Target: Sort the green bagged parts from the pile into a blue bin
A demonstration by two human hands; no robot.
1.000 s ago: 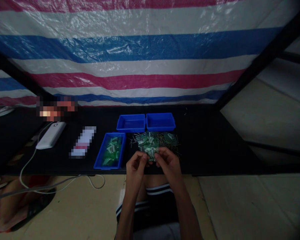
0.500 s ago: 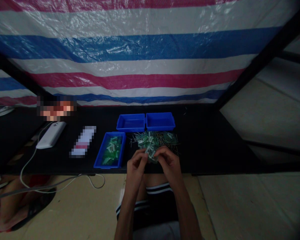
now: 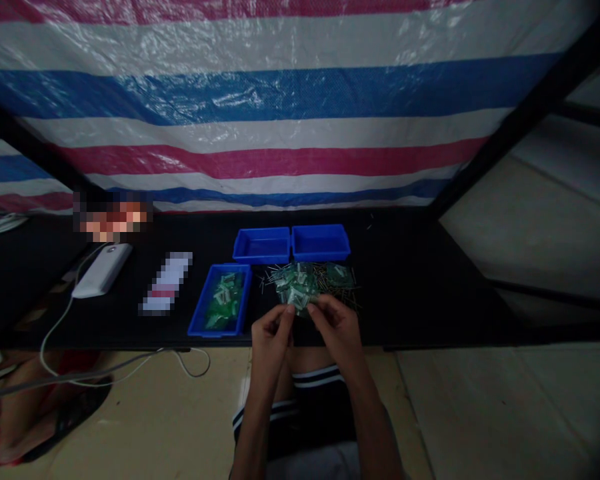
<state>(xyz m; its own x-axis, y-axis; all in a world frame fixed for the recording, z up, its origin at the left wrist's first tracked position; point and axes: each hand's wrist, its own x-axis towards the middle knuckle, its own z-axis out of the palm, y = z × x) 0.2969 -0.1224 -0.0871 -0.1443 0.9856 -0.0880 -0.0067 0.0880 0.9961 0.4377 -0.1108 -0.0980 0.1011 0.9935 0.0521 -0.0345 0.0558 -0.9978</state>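
Observation:
My left hand and my right hand pinch the near edge of a small clear plastic bag with silvery pieces in it, one hand on each side. Just beyond the fingers lies a heap of greenish plastic bags. To its right are a pile of loose metal pins and another greenish bag. Left of my hands, a blue tray holds green plastic bags with silvery pieces.
Two shallow blue trays stand behind the heap. A white device with a cable and a blurred flat item lie left on the black table. A person's leg shows at lower left.
Both hands have shifted slightly, with the thumbs now close together at the bag's near edge. The bag sits a little farther forward against the heap.

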